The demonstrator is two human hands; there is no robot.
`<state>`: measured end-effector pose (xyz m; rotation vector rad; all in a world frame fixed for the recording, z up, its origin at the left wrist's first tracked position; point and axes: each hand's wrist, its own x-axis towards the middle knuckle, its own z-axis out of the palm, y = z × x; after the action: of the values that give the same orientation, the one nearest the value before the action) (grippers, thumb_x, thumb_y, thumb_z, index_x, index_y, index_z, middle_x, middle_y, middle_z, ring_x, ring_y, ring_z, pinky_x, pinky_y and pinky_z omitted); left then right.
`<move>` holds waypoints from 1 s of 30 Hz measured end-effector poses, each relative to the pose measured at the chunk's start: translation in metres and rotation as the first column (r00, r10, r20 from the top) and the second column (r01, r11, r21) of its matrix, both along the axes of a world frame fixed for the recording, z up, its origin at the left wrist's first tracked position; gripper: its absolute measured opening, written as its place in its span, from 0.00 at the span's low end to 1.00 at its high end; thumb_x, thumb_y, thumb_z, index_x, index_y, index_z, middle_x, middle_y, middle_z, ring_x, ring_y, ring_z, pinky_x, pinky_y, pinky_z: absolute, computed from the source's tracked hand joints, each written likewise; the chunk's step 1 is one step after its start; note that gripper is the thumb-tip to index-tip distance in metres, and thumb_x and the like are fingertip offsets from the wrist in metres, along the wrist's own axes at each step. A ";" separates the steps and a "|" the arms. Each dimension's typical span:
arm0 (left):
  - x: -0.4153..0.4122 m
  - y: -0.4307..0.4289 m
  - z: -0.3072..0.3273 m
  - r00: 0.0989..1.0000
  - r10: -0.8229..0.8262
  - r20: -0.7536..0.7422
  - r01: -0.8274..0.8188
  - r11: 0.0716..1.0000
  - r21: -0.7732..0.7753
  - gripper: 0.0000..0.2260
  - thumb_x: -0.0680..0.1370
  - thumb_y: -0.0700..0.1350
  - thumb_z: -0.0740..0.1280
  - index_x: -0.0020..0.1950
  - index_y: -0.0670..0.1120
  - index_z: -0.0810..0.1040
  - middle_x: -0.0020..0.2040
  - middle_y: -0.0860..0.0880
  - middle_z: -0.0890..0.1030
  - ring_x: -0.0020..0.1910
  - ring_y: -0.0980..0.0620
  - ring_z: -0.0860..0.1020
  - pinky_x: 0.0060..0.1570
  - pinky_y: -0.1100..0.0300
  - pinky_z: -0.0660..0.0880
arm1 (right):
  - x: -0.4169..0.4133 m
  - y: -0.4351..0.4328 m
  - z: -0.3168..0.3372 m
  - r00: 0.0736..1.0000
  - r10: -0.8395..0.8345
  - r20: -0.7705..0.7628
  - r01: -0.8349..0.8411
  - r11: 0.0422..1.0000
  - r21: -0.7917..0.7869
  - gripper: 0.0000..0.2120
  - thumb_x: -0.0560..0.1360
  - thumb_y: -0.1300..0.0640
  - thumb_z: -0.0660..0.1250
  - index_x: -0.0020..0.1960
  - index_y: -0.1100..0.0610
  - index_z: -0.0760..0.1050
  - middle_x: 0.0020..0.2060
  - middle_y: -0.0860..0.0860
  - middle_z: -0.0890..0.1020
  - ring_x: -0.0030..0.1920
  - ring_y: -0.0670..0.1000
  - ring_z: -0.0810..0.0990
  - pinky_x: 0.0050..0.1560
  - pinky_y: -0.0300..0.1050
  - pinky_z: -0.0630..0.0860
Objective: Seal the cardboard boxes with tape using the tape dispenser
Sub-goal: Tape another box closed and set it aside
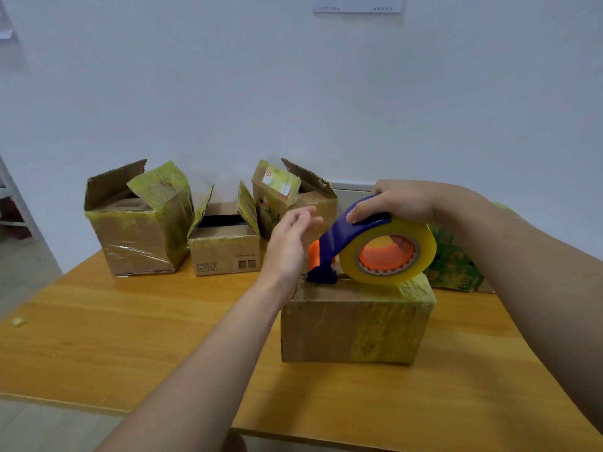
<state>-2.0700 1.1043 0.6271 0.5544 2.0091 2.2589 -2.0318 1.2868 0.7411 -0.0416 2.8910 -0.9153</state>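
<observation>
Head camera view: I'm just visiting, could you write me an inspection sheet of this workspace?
Surface: wooden table.
Job's things: tape dispenser resting on closed near box; left back box, middle back box and right back box open; green box behind the right arm.
Clutter: small yellowish scrap near the left edge.
Hands: right hand grips the dispenser; left hand open beside it.
Cables: nothing seen.
Surroundings: white wall, sheet high up.

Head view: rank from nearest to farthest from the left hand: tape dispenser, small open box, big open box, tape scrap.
1. tape dispenser, just right of the left hand
2. small open box, behind and left
3. big open box, farther left
4. tape scrap, far left, near front
</observation>
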 end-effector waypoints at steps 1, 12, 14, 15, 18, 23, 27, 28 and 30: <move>-0.001 0.000 -0.002 1.000 0.012 -0.028 -0.013 0.999 -0.032 0.15 0.89 0.51 0.55 0.69 0.51 0.77 0.64 0.52 0.82 0.65 0.55 0.79 0.45 0.71 0.78 | 0.000 0.000 0.000 1.000 -0.001 -0.008 0.001 1.000 -0.009 0.19 0.70 0.37 0.73 0.40 0.54 0.83 0.35 0.51 0.86 0.37 0.51 0.82 0.47 0.50 0.78; -0.005 -0.016 -0.016 0.935 -0.316 -0.159 0.167 0.791 -0.588 0.43 0.67 0.82 0.62 0.76 0.63 0.62 0.64 0.55 0.78 0.62 0.54 0.78 0.66 0.47 0.77 | 0.009 0.007 0.000 1.000 0.013 0.016 -0.010 0.986 -0.166 0.12 0.76 0.47 0.70 0.41 0.55 0.80 0.33 0.50 0.85 0.32 0.50 0.82 0.41 0.46 0.77; -0.007 -0.020 -0.023 0.914 -0.353 -0.199 0.140 0.736 -0.662 0.50 0.61 0.77 0.75 0.77 0.65 0.57 0.67 0.55 0.76 0.64 0.53 0.78 0.65 0.49 0.79 | 0.012 0.011 0.001 0.998 0.013 0.056 -0.002 0.980 -0.201 0.18 0.70 0.41 0.73 0.47 0.56 0.83 0.40 0.53 0.88 0.39 0.53 0.86 0.46 0.50 0.81; -0.009 -0.022 -0.026 0.908 -0.365 -0.208 0.125 0.708 -0.695 0.54 0.58 0.74 0.79 0.77 0.66 0.54 0.69 0.55 0.73 0.66 0.52 0.76 0.65 0.49 0.79 | 0.015 0.012 0.000 0.997 0.007 0.075 0.010 0.975 -0.220 0.23 0.66 0.38 0.73 0.50 0.57 0.83 0.44 0.54 0.88 0.42 0.55 0.87 0.48 0.51 0.82; -0.011 -0.024 -0.026 0.899 -0.379 -0.221 0.084 0.644 -0.761 0.59 0.56 0.65 0.85 0.77 0.67 0.51 0.71 0.55 0.69 0.67 0.49 0.74 0.65 0.50 0.79 | 0.018 0.016 -0.007 0.998 -0.025 0.050 0.038 0.959 -0.281 0.30 0.62 0.35 0.74 0.53 0.57 0.84 0.47 0.56 0.88 0.46 0.57 0.87 0.53 0.55 0.83; -0.012 -0.026 -0.021 0.881 -0.415 -0.226 0.075 0.595 -0.800 0.53 0.61 0.58 0.86 0.76 0.64 0.55 0.67 0.55 0.69 0.65 0.50 0.73 0.64 0.49 0.79 | 0.028 0.020 -0.006 1.000 0.004 -0.016 -0.008 0.955 -0.295 0.17 0.67 0.39 0.73 0.40 0.53 0.87 0.44 0.57 0.88 0.41 0.55 0.86 0.49 0.52 0.81; -0.016 -0.035 -0.012 0.845 -0.480 -0.236 0.021 0.472 -0.882 0.49 0.62 0.63 0.83 0.76 0.60 0.60 0.65 0.57 0.69 0.65 0.52 0.68 0.69 0.46 0.72 | 0.038 0.036 -0.001 1.000 0.006 -0.009 -0.009 0.934 -0.358 0.14 0.68 0.43 0.70 0.39 0.53 0.85 0.39 0.57 0.86 0.36 0.54 0.84 0.43 0.48 0.78; -0.016 -0.035 -0.008 0.826 -0.507 -0.247 -0.003 0.434 -0.901 0.48 0.63 0.63 0.82 0.76 0.59 0.60 0.66 0.57 0.68 0.65 0.53 0.66 0.70 0.47 0.70 | 0.040 0.040 -0.001 1.000 0.021 0.007 -0.017 0.937 -0.349 0.14 0.68 0.44 0.70 0.40 0.54 0.85 0.40 0.57 0.86 0.36 0.55 0.84 0.43 0.48 0.78; -0.015 -0.035 -0.001 0.799 -0.540 -0.266 -0.047 0.384 -0.922 0.47 0.65 0.63 0.81 0.78 0.57 0.61 0.67 0.58 0.67 0.65 0.54 0.64 0.70 0.48 0.68 | 0.044 0.044 -0.001 0.999 0.029 0.027 -0.019 0.942 -0.335 0.15 0.68 0.44 0.70 0.43 0.55 0.84 0.41 0.57 0.86 0.38 0.55 0.84 0.43 0.49 0.79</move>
<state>-2.0849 1.0696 0.6257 1.2983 2.6821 0.5256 -1.9880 1.3313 0.7402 -0.0890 2.6647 -1.3784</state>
